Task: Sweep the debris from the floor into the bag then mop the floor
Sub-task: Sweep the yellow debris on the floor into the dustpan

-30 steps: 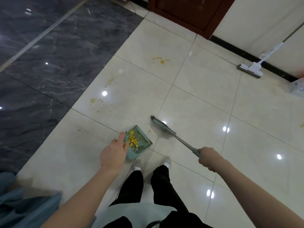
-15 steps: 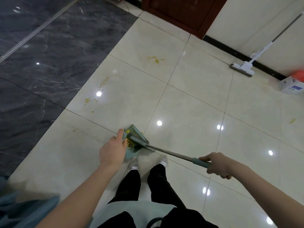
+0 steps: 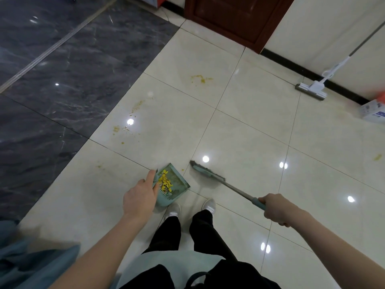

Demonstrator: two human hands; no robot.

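Note:
My left hand (image 3: 140,193) grips the left edge of a teal dustpan (image 3: 176,189) held low over the cream tiles, with yellow debris (image 3: 165,181) piled inside it. My right hand (image 3: 276,208) grips the teal end of a grey broom handle. The broom head (image 3: 205,171) rests on the floor just right of the dustpan, apart from it. Yellow crumbs remain on the tiles at the far middle (image 3: 201,78) and to the left (image 3: 125,128). A white sponge mop (image 3: 311,91) leans at the right wall.
Dark marble flooring (image 3: 62,80) fills the left side. A brown door (image 3: 235,17) stands at the back. A white packet (image 3: 373,111) lies at the right edge. Blue-grey fabric (image 3: 25,259) sits at the lower left. My shoes (image 3: 190,206) stand just behind the dustpan.
The broom head swept into the dustpan half a second ago and has now swung back out to the right onto the floor. My left hand keeps its hold on the dustpan.

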